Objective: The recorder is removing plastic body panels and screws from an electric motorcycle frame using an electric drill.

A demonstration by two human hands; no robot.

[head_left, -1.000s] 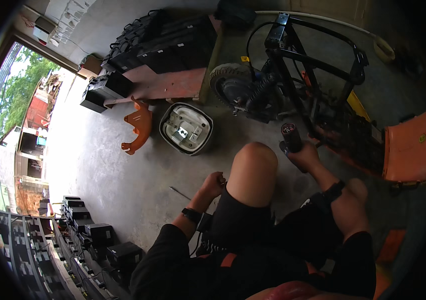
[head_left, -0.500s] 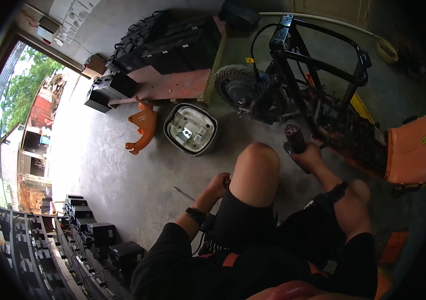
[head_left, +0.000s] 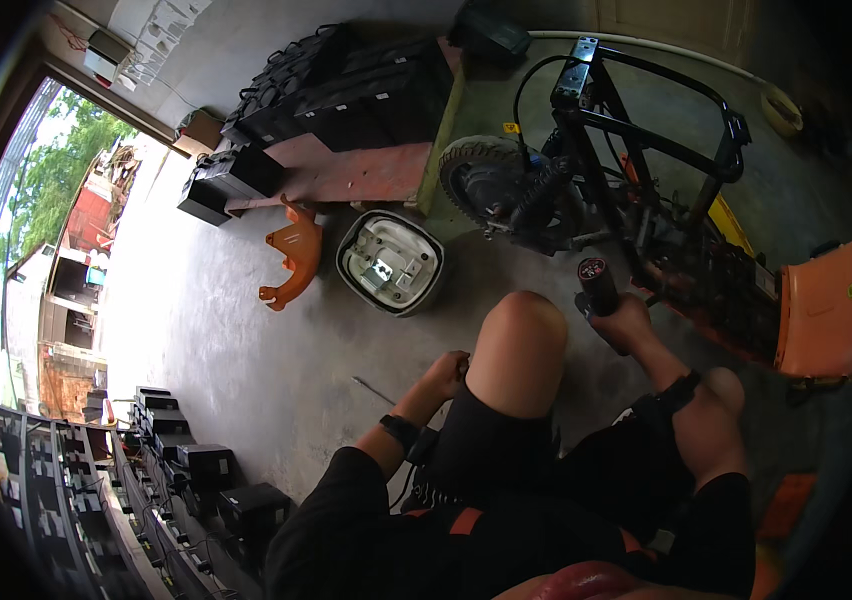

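My right hand (head_left: 625,325) is wrapped round a black cordless drill (head_left: 597,286), held upright beside the right knee with its round end up. In front of it stands a stripped scooter frame (head_left: 636,125) of black tube, with a rear wheel (head_left: 506,185) at its left and an orange body panel (head_left: 826,305) at its right end. My left hand (head_left: 446,374) rests closed against the outside of my left knee; what its curled fingers hold, if anything, is hidden. A thin metal rod (head_left: 374,390) lies on the floor just left of that hand.
A white-lined tub-like seat compartment (head_left: 393,262) and a curved orange panel (head_left: 296,255) lie on the floor ahead. Behind them, black battery cases (head_left: 366,105) stand on a reddish pallet (head_left: 366,172). More black boxes (head_left: 208,465) line the lower left, beside a rack (head_left: 66,500).
The whole view has shifted slightly, so the scene sits a little farther right. Both hands keep nearly the same pose, and the drill stays in the right hand.
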